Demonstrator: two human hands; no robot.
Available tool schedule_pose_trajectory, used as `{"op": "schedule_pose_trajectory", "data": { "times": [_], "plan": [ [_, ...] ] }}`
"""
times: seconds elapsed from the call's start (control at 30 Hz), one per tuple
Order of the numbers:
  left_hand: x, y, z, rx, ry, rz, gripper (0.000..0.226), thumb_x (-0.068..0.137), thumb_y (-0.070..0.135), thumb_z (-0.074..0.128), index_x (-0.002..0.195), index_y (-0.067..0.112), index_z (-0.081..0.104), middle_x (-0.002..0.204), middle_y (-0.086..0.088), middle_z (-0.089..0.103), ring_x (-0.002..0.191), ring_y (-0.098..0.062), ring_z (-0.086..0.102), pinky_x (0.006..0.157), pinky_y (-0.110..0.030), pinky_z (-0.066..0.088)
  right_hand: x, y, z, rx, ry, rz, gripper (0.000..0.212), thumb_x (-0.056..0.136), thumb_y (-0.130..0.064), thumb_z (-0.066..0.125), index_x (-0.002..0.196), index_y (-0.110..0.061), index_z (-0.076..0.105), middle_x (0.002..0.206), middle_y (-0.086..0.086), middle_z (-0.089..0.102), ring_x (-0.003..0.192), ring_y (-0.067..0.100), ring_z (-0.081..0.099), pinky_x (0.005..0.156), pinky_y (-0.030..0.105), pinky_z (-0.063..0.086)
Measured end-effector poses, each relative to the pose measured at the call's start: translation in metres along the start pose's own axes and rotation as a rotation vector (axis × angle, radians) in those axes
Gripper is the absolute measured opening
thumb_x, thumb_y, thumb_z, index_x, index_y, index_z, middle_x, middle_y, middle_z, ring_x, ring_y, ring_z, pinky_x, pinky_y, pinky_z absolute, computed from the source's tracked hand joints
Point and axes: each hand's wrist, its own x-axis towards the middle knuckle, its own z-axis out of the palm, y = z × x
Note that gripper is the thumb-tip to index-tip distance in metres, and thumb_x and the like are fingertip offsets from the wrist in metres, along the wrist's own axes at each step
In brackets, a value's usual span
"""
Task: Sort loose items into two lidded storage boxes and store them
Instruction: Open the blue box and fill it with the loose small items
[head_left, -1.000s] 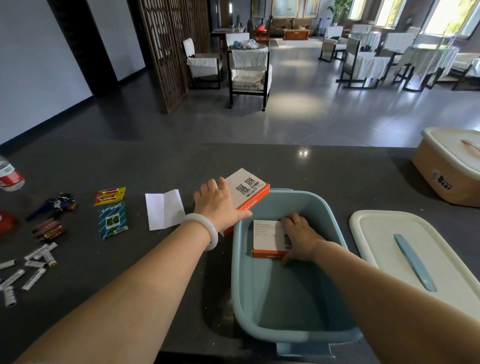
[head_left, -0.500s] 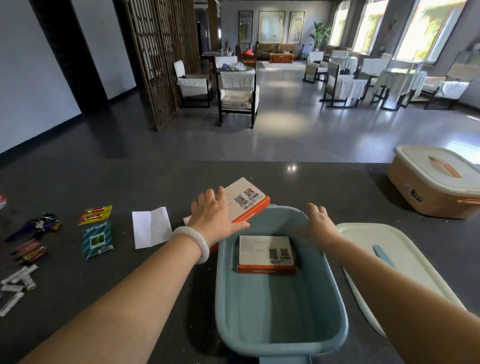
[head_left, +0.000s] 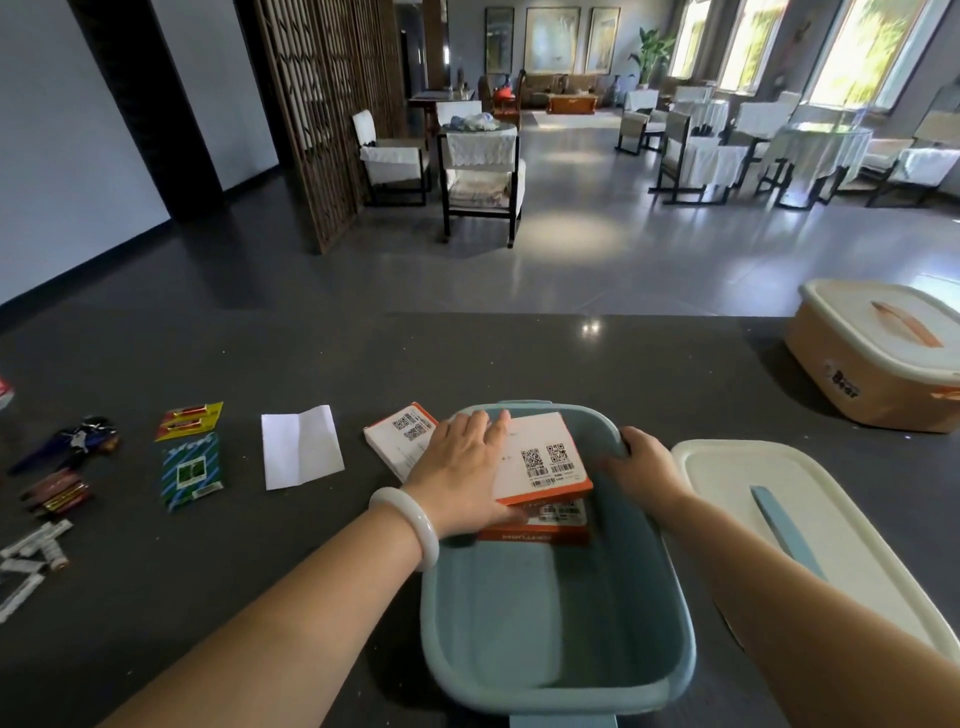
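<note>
The blue storage box (head_left: 550, 670) stands open in front of me on the dark table. My left hand (head_left: 462, 470) holds a white and orange carton (head_left: 545, 457) over the box's far left part. Below it, inside the box, lies a similar carton (head_left: 540, 530). A third carton (head_left: 400, 436) rests on the table just left of the box. My right hand (head_left: 641, 462) grips the box's far right rim. The box's white lid (head_left: 810, 525) with a blue handle lies to the right. An orange storage box (head_left: 872, 374) with its lid on stands at the far right.
Left of the box lie a folded white paper (head_left: 301, 452), a green packet (head_left: 192, 470), a yellow-red packet (head_left: 189, 413), a blue tool (head_left: 67, 441), dark sticks (head_left: 60, 491) and several small white tubes (head_left: 31, 551). Chairs and tables stand beyond the table's far edge.
My left hand lifted the top carton off the table and carried it right, over the blue box, uncovering another carton. My right hand left the carton inside and took hold of the rim.
</note>
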Motion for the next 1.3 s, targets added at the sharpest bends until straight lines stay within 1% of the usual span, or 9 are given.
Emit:
{"op": "schedule_pose_trajectory", "data": {
  "times": [0.17, 0.43, 0.57, 0.63, 0.7, 0.83, 1.07, 1.17, 1.3],
  "plan": [
    [0.0, 0.01, 0.008, -0.05, -0.086, 0.017, 0.119, 0.068, 0.08, 0.058, 0.153, 0.011, 0.011, 0.136, -0.006, 0.037, 0.124, -0.023, 0.036, 0.109, -0.037, 0.027, -0.001, 0.0, -0.001, 0.019, -0.002, 0.009, 0.015, 0.085, -0.01, 0.059, 0.1, -0.013, 0.062, 0.09, 0.001, 0.062, 0.083, 0.021, 0.056, 0.066, 0.027, 0.037],
    [0.022, 0.009, 0.02, -0.019, -0.176, 0.021, 0.118, 0.053, 0.073, 0.075, 0.142, 0.015, 0.023, 0.126, -0.004, 0.041, 0.118, -0.025, 0.042, 0.106, -0.039, 0.031, -0.001, 0.0, 0.002, 0.033, 0.015, 0.008, 0.012, 0.086, -0.016, 0.063, 0.098, -0.017, 0.06, 0.086, -0.003, 0.058, 0.075, 0.015, 0.051, 0.054, 0.023, 0.033],
    [0.033, 0.011, 0.033, -0.078, -0.244, 0.008, 0.121, 0.051, 0.074, 0.075, 0.144, 0.02, 0.02, 0.137, -0.003, 0.038, 0.127, -0.027, 0.038, 0.11, -0.045, 0.024, 0.0, 0.001, 0.003, 0.012, 0.024, -0.002, 0.013, 0.085, -0.016, 0.065, 0.097, -0.015, 0.061, 0.086, -0.002, 0.058, 0.08, 0.018, 0.051, 0.066, 0.027, 0.033],
    [0.036, 0.014, 0.041, -0.09, -0.297, -0.011, 0.122, 0.052, 0.073, 0.074, 0.147, 0.024, 0.015, 0.146, -0.001, 0.032, 0.134, -0.027, 0.031, 0.113, -0.049, 0.02, 0.001, 0.001, 0.004, 0.014, 0.033, -0.006, 0.011, 0.085, -0.016, 0.064, 0.096, -0.016, 0.061, 0.083, -0.003, 0.057, 0.076, 0.016, 0.051, 0.059, 0.027, 0.031],
    [0.038, 0.015, 0.05, -0.138, -0.327, -0.04, 0.119, 0.053, 0.069, 0.077, 0.146, 0.029, 0.016, 0.147, 0.003, 0.03, 0.134, -0.026, 0.028, 0.108, -0.052, 0.028, 0.001, 0.003, 0.004, 0.029, 0.038, -0.009, 0.009, 0.085, -0.017, 0.063, 0.094, -0.018, 0.06, 0.08, -0.006, 0.058, 0.069, 0.009, 0.052, 0.053, 0.021, 0.031],
    [0.039, 0.014, 0.062, -0.219, -0.369, -0.083, 0.116, 0.056, 0.06, 0.081, 0.147, 0.029, 0.016, 0.146, 0.003, 0.03, 0.133, -0.028, 0.024, 0.108, -0.052, 0.032, 0.003, 0.005, 0.006, 0.035, 0.044, -0.008, 0.008, 0.085, -0.023, 0.064, 0.09, -0.017, 0.062, 0.081, -0.004, 0.061, 0.071, 0.012, 0.054, 0.053, 0.021, 0.034],
    [0.034, 0.023, 0.077, -0.111, -0.348, -0.119, 0.128, 0.055, 0.065, 0.078, 0.151, 0.031, 0.0, 0.149, 0.001, 0.016, 0.136, -0.03, 0.016, 0.109, -0.052, 0.03, 0.002, 0.005, 0.006, 0.077, 0.039, 0.0, 0.005, 0.085, -0.02, 0.063, 0.089, -0.019, 0.06, 0.081, -0.005, 0.061, 0.073, 0.013, 0.054, 0.054, 0.02, 0.035],
    [0.029, 0.027, 0.081, -0.141, -0.315, -0.163, 0.135, 0.053, 0.065, 0.079, 0.151, 0.032, -0.007, 0.151, 0.002, 0.009, 0.14, -0.03, 0.008, 0.109, -0.053, 0.03, 0.002, 0.004, 0.006, 0.078, 0.037, 0.004, 0.007, 0.085, -0.019, 0.062, 0.092, -0.019, 0.06, 0.082, -0.005, 0.061, 0.075, 0.015, 0.054, 0.056, 0.023, 0.035],
    [0.025, 0.032, 0.075, -0.219, -0.265, -0.229, 0.138, 0.051, 0.063, 0.083, 0.15, 0.032, -0.009, 0.151, 0.005, 0.004, 0.141, -0.031, 0.006, 0.11, -0.055, 0.03, 0.003, 0.005, 0.006, 0.073, 0.034, 0.005, 0.007, 0.085, -0.019, 0.061, 0.091, -0.019, 0.059, 0.081, -0.005, 0.06, 0.074, 0.014, 0.053, 0.053, 0.016, 0.033]
  ]
}}
